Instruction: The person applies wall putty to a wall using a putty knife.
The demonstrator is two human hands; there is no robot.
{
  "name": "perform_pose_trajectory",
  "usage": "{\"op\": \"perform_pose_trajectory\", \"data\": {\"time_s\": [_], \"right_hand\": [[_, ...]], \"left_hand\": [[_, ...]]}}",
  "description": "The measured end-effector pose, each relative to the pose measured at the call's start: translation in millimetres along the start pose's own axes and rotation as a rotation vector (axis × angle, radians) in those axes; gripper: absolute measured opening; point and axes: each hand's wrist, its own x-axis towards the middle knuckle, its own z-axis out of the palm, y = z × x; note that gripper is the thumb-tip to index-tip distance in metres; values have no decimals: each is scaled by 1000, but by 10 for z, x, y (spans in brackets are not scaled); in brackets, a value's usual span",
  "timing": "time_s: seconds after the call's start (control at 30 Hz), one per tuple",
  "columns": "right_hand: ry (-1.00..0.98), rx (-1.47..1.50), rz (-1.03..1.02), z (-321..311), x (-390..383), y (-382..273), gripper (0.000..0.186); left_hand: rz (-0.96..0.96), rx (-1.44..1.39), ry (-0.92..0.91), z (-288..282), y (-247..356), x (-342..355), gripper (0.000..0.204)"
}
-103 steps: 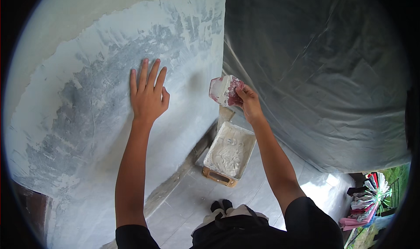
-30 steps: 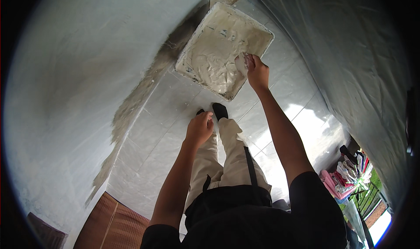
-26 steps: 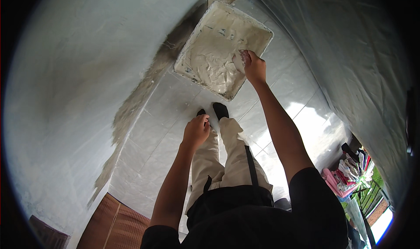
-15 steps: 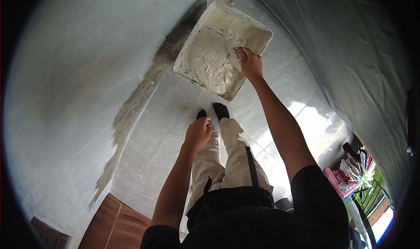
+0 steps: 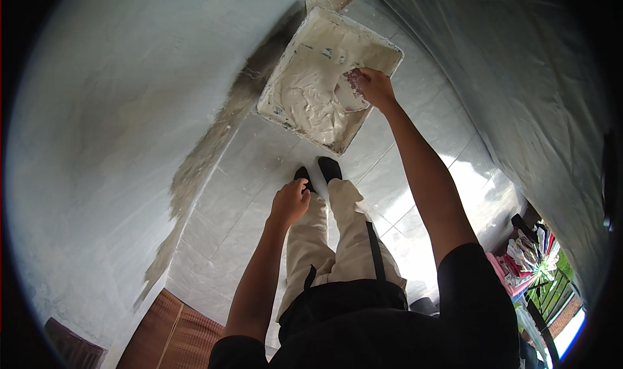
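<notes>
A large rectangular tray [image 5: 267, 96] crusted with dried filler lies on the floor ahead of my feet. Pale, creamy wall putty [image 5: 305, 99] is spread in ridges across its bottom. My right hand [image 5: 376, 88] reaches over the tray's right side, closed on a flat putty scraper [image 5: 349, 95] with a smeared blade. That blade lies at the putty's right side; my fingers partly hide its upper end. My left hand [image 5: 290, 201] hangs in front of my left shin, loosely curled, thumb apart from the fingers, with nothing seen in it.
At left rises a wall [image 5: 130, 129] with a rough, unpainted strip along its foot. Grey tiles [image 5: 240, 168] cover the floor. Plastic sheeting [image 5: 519, 77] hangs at right. A brown woven mat [image 5: 172, 330] lies lower left; a pile of colourful items [image 5: 519, 265] sits lower right.
The scraper has turned in my right hand, showing more of its blade, and has shifted slightly within the tray. My left hand has moved a little down and left.
</notes>
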Motion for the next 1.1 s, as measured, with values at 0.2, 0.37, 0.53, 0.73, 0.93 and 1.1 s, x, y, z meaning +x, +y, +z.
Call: {"op": "perform_pose_trajectory", "data": {"time_s": [0.2, 0.37, 0.53, 0.73, 0.93, 1.1], "right_hand": [[-103, 763, 195, -144, -140, 127, 26], [77, 245, 107, -68, -211, 40, 25], [204, 49, -95, 152, -164, 148, 24], [153, -37, -111, 290, -134, 135, 24], [118, 61, 26, 309, -141, 196, 25], [136, 263, 287, 178, -154, 109, 26]], "left_hand": [[13, -4, 31, -55, 63, -63, 29], [3, -29, 69, -36, -1, -88, 30], [-90, -55, -35, -47, 105, -75, 34], [-18, -38, 44, 34, -20, -171, 30], [-26, -45, 42, 81, 14, -179, 30], [-27, -46, 55, 48, -27, -206, 31]]}}
